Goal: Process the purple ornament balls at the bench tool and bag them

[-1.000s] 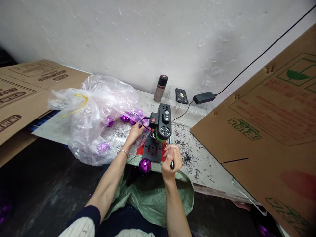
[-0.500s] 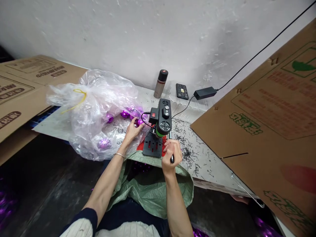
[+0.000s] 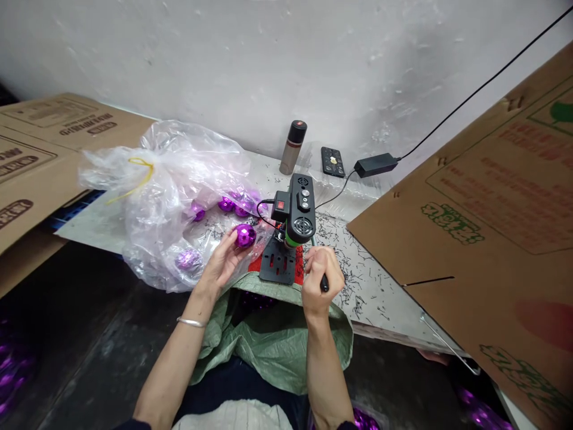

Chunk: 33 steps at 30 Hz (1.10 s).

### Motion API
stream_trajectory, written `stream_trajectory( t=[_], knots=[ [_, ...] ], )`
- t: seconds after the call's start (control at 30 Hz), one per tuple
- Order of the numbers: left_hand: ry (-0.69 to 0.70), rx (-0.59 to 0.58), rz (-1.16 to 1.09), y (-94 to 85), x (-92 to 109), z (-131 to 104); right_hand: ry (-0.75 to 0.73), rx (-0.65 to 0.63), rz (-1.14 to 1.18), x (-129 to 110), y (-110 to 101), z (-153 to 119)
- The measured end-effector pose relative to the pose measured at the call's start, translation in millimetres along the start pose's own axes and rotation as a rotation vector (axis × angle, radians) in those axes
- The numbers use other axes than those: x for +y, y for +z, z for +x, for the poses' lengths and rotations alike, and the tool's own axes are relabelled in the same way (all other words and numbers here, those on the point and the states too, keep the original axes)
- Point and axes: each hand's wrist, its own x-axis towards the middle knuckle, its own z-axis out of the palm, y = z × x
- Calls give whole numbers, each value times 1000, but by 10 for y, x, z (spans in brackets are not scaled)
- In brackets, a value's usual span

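My left hand (image 3: 226, 261) holds a shiny purple ball (image 3: 245, 236) by its fingertips, left of the small black machine (image 3: 301, 209). Wrapped round the black knob of the machine's lever (image 3: 324, 283) is my right hand (image 3: 321, 278). The machine's slotted black plate (image 3: 277, 261) lies over something red (image 3: 255, 264). More purple balls (image 3: 226, 203) sit in and by the clear plastic bag (image 3: 152, 221) with a yellow tie. Below the plate, an open green sack (image 3: 273, 352) hangs at the table edge, with purple shiny things inside.
A bottle (image 3: 293, 147), a phone (image 3: 332, 162) and a black power adapter (image 3: 376, 165) stand or lie near the wall. Black bits litter the table (image 3: 380, 298). Large cardboard (image 3: 492, 239) rises at right; more cardboard (image 3: 67, 143) lies at left.
My left hand has come back toward me and now shows a purple ball in its fingers. My right hand and the lever knob have shifted slightly right.
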Motion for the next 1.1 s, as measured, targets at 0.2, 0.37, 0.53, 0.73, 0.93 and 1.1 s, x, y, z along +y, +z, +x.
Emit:
stream_trajectory(
  t=[0.2, 0.37, 0.53, 0.73, 0.93, 1.1],
  knots=[
    [4, -66, 268, 72, -429, -100, 43, -63, -21, -96, -54, 172],
    [268, -83, 792, 55, -766, 19, 21, -65, -20, -75, -56, 139],
    [560, -161, 1186, 44, -864, 83, 7, -58, 1, -29, -54, 69],
    [700, -243, 1286, 49, -890, 91, -7, -45, 11, -19, -49, 38],
    [717, -219, 1266, 111, -957, 111, -10, -67, -33, -23, -71, 24],
    [683, -241, 1206, 81, -1001, 171, -31, -53, -28, 0, -66, -25]
  ],
)
